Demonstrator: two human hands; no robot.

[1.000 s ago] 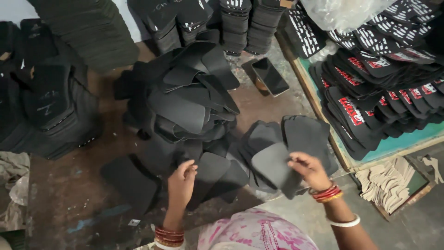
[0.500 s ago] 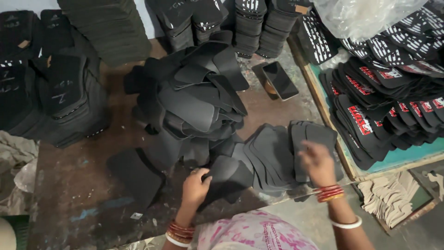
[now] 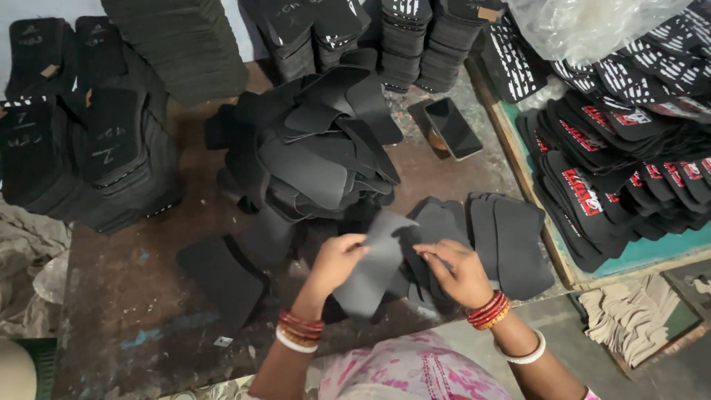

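Note:
My left hand (image 3: 337, 261) grips the edge of a black sole-shaped rubber piece (image 3: 372, 268) held just above the brown table (image 3: 126, 311). My right hand (image 3: 458, 272) pinches the other side of the same piece, over a fanned stack of black pieces (image 3: 511, 241) lying to the right. Behind my hands rises a loose heap of black sole pieces (image 3: 311, 148). A single black piece (image 3: 222, 278) lies flat to the left of my left hand.
Tall stacks of black soles (image 3: 81, 148) stand at the left and along the back (image 3: 355, 37). A dark phone (image 3: 453, 127) lies on the table. A tray of printed soles (image 3: 629, 170) and a plastic bag (image 3: 592, 26) are at the right.
Both hands have come together on one black piece in front of me; earlier my right hand was farther right at the fanned stack. The view has shifted slightly.

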